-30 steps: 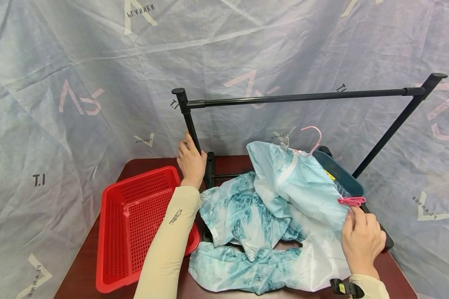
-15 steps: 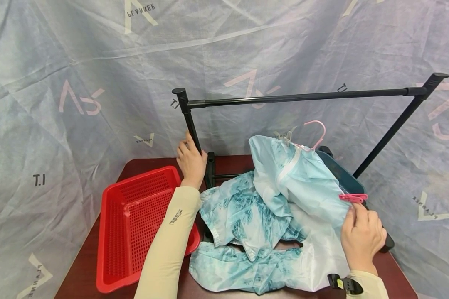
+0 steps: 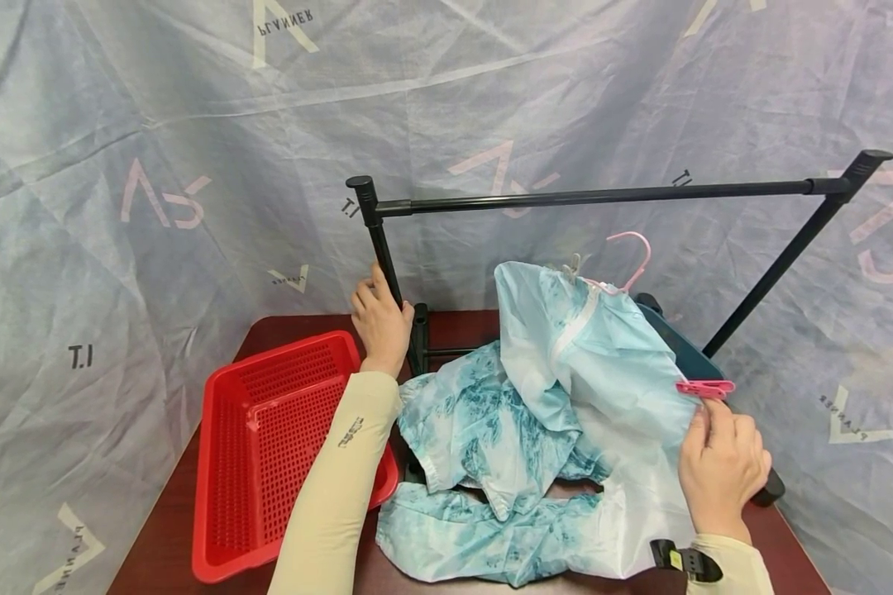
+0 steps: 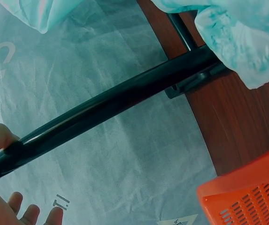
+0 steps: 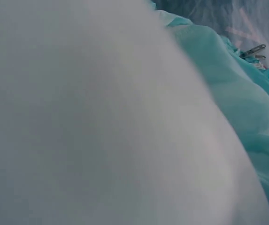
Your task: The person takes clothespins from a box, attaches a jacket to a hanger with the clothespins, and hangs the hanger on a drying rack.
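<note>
My left hand [image 3: 382, 324] is at the left upright of a black clothes rack [image 3: 603, 197]; the left wrist view shows thumb and finger around the post, the other fingertips off it. My right hand [image 3: 723, 471] pinches the edge of a thin light-blue and white garment [image 3: 618, 347], just below a pink clothespin [image 3: 705, 389]. A pink hanger [image 3: 636, 260] sticks its hook out of the garment's raised top, beside a small grey clip [image 3: 573, 266]. White cloth [image 5: 101, 117] fills most of the right wrist view, hiding the fingers.
A red plastic basket [image 3: 226, 463] stands on the dark red table [image 3: 156, 529] at the left. A blue-green bin [image 3: 695, 355] is partly hidden behind the garment. More patterned cloth [image 3: 484, 413] lies across the table's middle. A grey printed sheet [image 3: 193, 124] hangs behind.
The hanger and the garment's top have risen a little and shifted slightly right. The right hand and pink clothespin have edged up and right. My left hand stays on the post.
</note>
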The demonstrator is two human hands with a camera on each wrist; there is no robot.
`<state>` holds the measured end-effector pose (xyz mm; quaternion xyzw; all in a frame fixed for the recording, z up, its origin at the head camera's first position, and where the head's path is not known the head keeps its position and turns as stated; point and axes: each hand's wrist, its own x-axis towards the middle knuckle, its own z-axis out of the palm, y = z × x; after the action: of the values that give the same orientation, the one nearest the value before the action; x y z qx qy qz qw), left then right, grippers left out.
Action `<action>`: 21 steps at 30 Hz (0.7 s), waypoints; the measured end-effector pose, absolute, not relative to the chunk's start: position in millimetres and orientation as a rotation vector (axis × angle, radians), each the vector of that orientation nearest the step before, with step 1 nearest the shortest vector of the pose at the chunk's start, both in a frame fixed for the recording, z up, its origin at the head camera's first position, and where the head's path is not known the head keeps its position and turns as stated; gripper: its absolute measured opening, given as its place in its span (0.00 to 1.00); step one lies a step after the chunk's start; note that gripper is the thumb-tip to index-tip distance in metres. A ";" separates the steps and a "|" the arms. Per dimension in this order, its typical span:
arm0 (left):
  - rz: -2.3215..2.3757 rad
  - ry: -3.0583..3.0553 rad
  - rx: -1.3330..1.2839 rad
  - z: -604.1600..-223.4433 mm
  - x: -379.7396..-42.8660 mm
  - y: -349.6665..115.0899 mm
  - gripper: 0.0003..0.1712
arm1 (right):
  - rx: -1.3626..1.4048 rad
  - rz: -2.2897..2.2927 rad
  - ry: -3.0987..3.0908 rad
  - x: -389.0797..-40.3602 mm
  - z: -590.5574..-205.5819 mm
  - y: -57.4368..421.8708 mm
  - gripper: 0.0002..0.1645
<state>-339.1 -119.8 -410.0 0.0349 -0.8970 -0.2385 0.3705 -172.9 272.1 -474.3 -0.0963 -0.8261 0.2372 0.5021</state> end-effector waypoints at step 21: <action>-0.585 -2.289 0.091 -409.0 -338.0 -120.2 0.45 | -0.250 0.618 -1.894 -182.6 -462.1 269.3 0.14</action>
<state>-338.0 -120.2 -409.0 0.0356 -0.8959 -0.2292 0.3788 -182.6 269.3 -462.1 -0.1052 -0.7959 0.2594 0.5369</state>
